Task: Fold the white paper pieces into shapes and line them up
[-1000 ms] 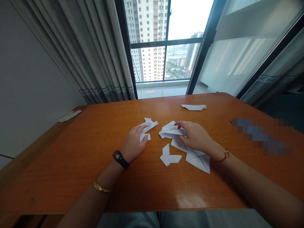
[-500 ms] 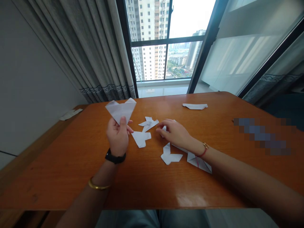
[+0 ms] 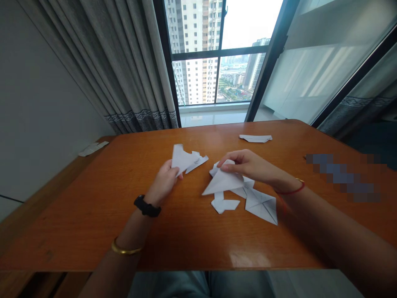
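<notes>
My left hand (image 3: 164, 180) pinches a folded white paper (image 3: 182, 159) at its lower edge, fingers closed. Just right of that sheet lies another folded paper (image 3: 198, 163) on the table. My right hand (image 3: 243, 162) grips the top of a pointed, triangular folded paper (image 3: 223, 182) between thumb and fingers. This one hangs over other folded papers and partly hides them. Below it a small paper with several arms (image 3: 221, 205) lies flat. To the right of that rests a creased paper (image 3: 262, 206).
A long folded paper (image 3: 256, 138) lies near the far edge of the brown table (image 3: 102, 223). More paper (image 3: 93, 149) sits at the far left. A blurred patch covers something at the right. Beyond the table are a window and curtains.
My left hand has lowered and turned, its paper now tilted rightward near the others. The triangular paper is now visible in my right hand, and the paper lying near my left hand no longer shows there.
</notes>
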The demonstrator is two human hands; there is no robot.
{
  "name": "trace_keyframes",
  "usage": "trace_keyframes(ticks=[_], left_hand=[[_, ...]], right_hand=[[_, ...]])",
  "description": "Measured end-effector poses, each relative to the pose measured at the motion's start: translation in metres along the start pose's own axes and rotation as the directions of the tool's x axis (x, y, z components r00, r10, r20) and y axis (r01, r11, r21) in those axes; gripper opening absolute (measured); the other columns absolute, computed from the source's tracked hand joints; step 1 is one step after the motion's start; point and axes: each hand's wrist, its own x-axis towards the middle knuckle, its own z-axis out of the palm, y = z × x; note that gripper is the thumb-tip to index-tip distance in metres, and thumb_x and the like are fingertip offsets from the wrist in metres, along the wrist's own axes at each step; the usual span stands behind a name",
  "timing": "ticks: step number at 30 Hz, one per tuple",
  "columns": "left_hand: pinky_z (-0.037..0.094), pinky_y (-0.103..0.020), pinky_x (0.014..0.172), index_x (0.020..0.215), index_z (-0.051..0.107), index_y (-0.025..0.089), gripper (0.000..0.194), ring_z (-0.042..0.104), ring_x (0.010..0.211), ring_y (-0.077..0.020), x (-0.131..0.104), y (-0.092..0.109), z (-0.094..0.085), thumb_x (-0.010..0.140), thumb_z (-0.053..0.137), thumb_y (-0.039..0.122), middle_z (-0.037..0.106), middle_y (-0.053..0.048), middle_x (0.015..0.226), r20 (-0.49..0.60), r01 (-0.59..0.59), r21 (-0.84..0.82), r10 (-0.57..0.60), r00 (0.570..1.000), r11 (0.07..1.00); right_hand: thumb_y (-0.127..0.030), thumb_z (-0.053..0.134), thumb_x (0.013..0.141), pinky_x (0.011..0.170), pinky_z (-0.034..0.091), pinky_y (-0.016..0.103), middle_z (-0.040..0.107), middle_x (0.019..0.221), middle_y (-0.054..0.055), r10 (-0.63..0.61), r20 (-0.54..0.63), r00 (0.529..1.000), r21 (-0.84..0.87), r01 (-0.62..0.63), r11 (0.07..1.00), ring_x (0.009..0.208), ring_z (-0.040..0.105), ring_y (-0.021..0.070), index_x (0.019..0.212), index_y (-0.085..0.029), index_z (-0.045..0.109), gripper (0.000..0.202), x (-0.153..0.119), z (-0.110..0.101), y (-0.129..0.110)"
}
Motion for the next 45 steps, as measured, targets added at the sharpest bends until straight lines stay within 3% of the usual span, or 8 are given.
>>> trace_keyframes(ticks=[7,12,17,23,30,36,41,45], left_hand=[[0.018,-0.019,0.034,0.078,0.057,0.015,0.052,0.023,0.035,-0.004,-0.018,-0.014,0.033,0.089,0.036,0.061,0.057,-0.001,0.058,0.536,0.106,-0.037,-0.069,0.841,0.994],[0.02,-0.018,0.037,0.097,0.054,0.014,0.041,0.03,0.04,-0.0042,-0.024,-0.019,0.039,0.084,0.055,0.054,0.06,-0.001,0.066,0.601,0.057,-0.056,-0.011,0.8,0.997],[0.019,-0.018,0.037,0.092,0.049,0.016,0.032,0.029,0.039,-0.0029,-0.019,-0.025,0.037,0.086,0.055,0.047,0.059,0.001,0.069,0.497,0.038,-0.167,0.051,0.866,0.985],[0.026,-0.018,0.038,0.084,0.048,0.017,0.024,0.025,0.035,-0.0014,-0.014,-0.02,0.031,0.086,0.054,0.041,0.058,0.004,0.065,0.198,-0.031,-0.328,0.101,0.975,0.944],[0.024,-0.017,0.038,0.084,0.045,0.019,0.01,0.028,0.035,-0.001,-0.011,-0.014,0.03,0.084,0.049,0.029,0.062,0.003,0.076,-0.032,-0.108,-0.435,0.104,0.994,0.894],[0.025,-0.018,0.038,0.083,0.042,0.021,0.007,0.029,0.034,-0.002,0.001,-0.015,0.019,0.08,0.046,0.025,0.06,0.005,0.074,-0.292,-0.251,-0.44,0.127,0.948,0.862],[0.024,-0.017,0.037,0.085,0.043,0.02,0.006,0.029,0.034,-0.0019,0.003,-0.018,0.016,0.081,0.046,0.025,0.061,0.004,0.074,-0.233,-0.209,-0.437,0.114,0.966,0.875],[0.02,-0.016,0.035,0.086,0.044,0.02,0.007,0.024,0.032,-0.0012,0.001,-0.019,0.019,0.083,0.045,0.025,0.06,0.005,0.072,-0.151,-0.137,-0.438,0.078,0.985,0.888]], right_hand=[[-0.042,0.065,0.077,0.06,0.045,0.025,0.07,0.085,0.004,0.05,-0.22,0.974,0.037,-0.043,0.998,0.073,0.059,0.0161,0.09,-0.018,0.072,0.028,-0.014,0.023,0.007],[-0.04,0.065,0.076,0.055,0.042,0.025,0.069,0.079,0.002,0.053,-0.357,0.933,-0.034,-0.07,0.997,0.065,0.056,0.0145,0.089,-0.019,0.073,0.025,-0.007,0.051,0.013],[-0.049,0.062,0.079,0.054,0.041,0.025,0.067,0.092,0.004,0.015,-0.398,0.917,-0.158,-0.085,0.984,0.06,0.052,0.0118,0.109,-0.02,0.065,0.042,-0.012,0.024,0.01],[-0.05,0.069,0.068,0.052,0.037,0.026,0.068,0.08,0.004,0.276,-0.101,0.956,-0.569,-0.283,0.772,0.063,0.059,0.0163,0.08,-0.021,0.068,0.032,-0.026,-0.025,0.029],[-0.058,0.067,0.07,0.062,0.043,0.029,0.063,0.103,0.008,0.123,-0.28,0.952,-0.674,-0.286,0.682,0.08,0.061,0.0209,0.094,-0.021,0.061,0.045,-0.024,0.001,0.04],[-0.027,0.047,0.093,0.088,0.038,0.034,0.062,0.11,0.008,-0.221,-0.002,0.975,-0.776,0.138,0.615,0.101,0.054,0.0219,0.104,-0.022,0.066,0.023,0.028,0.032,0.03],[-0.014,0.045,0.091,0.089,0.033,0.04,0.062,0.115,0.013,-0.273,0.044,0.961,-0.89,0.162,0.427,0.107,0.048,0.0273,0.106,-0.017,0.067,0.027,0.073,0.051,0.032],[-0.017,0.05,0.091,0.086,0.037,0.037,0.065,0.108,0.011,-0.348,0.011,0.937,-0.841,0.197,0.504,0.1,0.051,0.0248,0.095,-0.019,0.073,0.024,0.065,0.042,0.034]])
